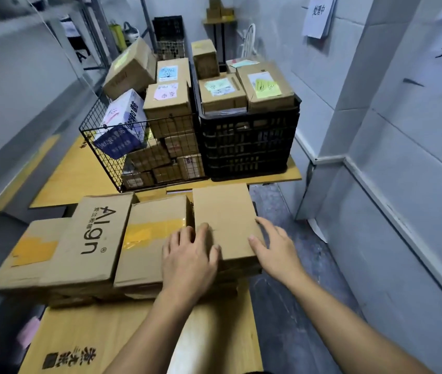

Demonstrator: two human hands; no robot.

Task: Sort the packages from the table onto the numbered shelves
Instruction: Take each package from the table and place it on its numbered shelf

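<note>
Hands down on a plain cardboard box [223,222] at the counter's [79,171] right end: left hand [188,261] lies flat, fingers spread, over its near-left corner, right hand [275,248] presses open against its right edge, neither gripping. Beside it sit a yellow-taped box [147,238] and an Align box [93,238]. Beyond, a wire basket [101,136] and black crate [249,147] brim with labelled packages.

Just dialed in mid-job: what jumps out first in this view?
Both hands are on the plain cardboard box at the front, left hand on its near-left corner, right hand on its right edge. Beside it lies the Align box. Behind stand a wire basket and black crate, both box-filled.
</note>
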